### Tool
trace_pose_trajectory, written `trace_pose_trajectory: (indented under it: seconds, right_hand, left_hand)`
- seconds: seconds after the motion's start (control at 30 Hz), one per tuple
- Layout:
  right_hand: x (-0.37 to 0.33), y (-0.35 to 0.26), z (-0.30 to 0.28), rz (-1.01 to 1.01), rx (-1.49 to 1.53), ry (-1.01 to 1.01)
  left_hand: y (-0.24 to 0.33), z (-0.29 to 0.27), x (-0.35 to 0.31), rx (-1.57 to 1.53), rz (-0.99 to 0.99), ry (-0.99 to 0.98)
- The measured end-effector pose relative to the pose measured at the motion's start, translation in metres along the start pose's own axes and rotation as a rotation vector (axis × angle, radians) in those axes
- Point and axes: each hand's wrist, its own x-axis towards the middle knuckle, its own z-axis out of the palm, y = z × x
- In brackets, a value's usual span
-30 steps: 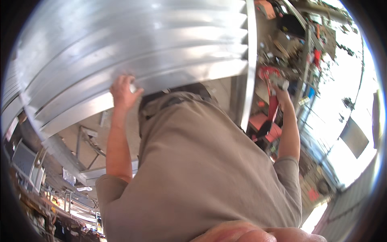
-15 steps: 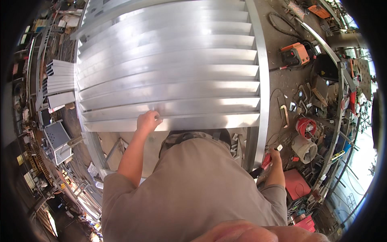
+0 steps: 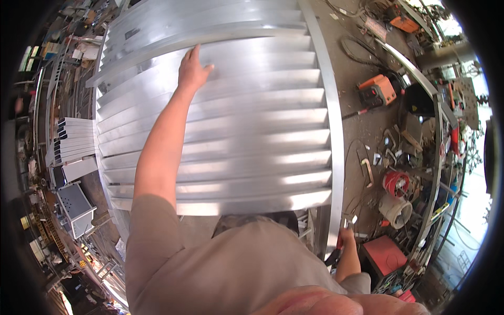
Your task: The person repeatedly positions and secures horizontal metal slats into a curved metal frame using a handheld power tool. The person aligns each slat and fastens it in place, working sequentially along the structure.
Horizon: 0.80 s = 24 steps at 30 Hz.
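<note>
Left hand (image 3: pixel 193 74), open, empty, reaches farther up the silver slatted metal frame (image 3: pixel 252 128), nearing its long crossbar (image 3: pixel 220 34). Right hand (image 3: pixel 347 237), alongside, holds something pale (image 3: pixel 350 218).

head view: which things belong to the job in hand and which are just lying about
In the work, it seems: slatted metal frame, left hand over its slats; red tool, apparently in the right hand.

Lying about, it seems: orange-and-black machine; red bucket; whitish bucket; red box-like thing.

A head-worn fisheye looks down from close above the near edge of a louvered metal panel (image 3: pixel 254 118), facing its far end.
</note>
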Motion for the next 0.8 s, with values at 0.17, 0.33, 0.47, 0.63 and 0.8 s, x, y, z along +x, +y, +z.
trace_pose_trajectory:
  seconds: [0.17, 0.33, 0.47, 0.63, 0.8]
  right_hand:
    - [-0.009, 0.015, 0.018, -0.017, 0.092, 0.169]
    - [-0.020, 0.029, 0.018, -0.084, 0.278, 0.042]
    - [-0.053, -0.037, -0.029, -0.117, 0.120, 0.320]
    - [-0.134, -0.257, -0.121, -0.654, 0.119, 0.879]
    - [-0.277, -0.440, -0.175, -1.371, -0.154, 1.211]
  left_hand:
    - [-0.067, 0.018, 0.107, 0.374, -0.020, 0.123]
    - [-0.135, 0.013, 0.142, 0.498, -0.017, -0.233]
    - [-0.129, -0.005, 0.129, 0.480, 0.133, -0.218]
    - [-0.058, -0.041, 0.074, 0.372, 0.255, -0.116]
    - [0.033, -0.072, -0.010, 0.126, 0.375, -0.192]
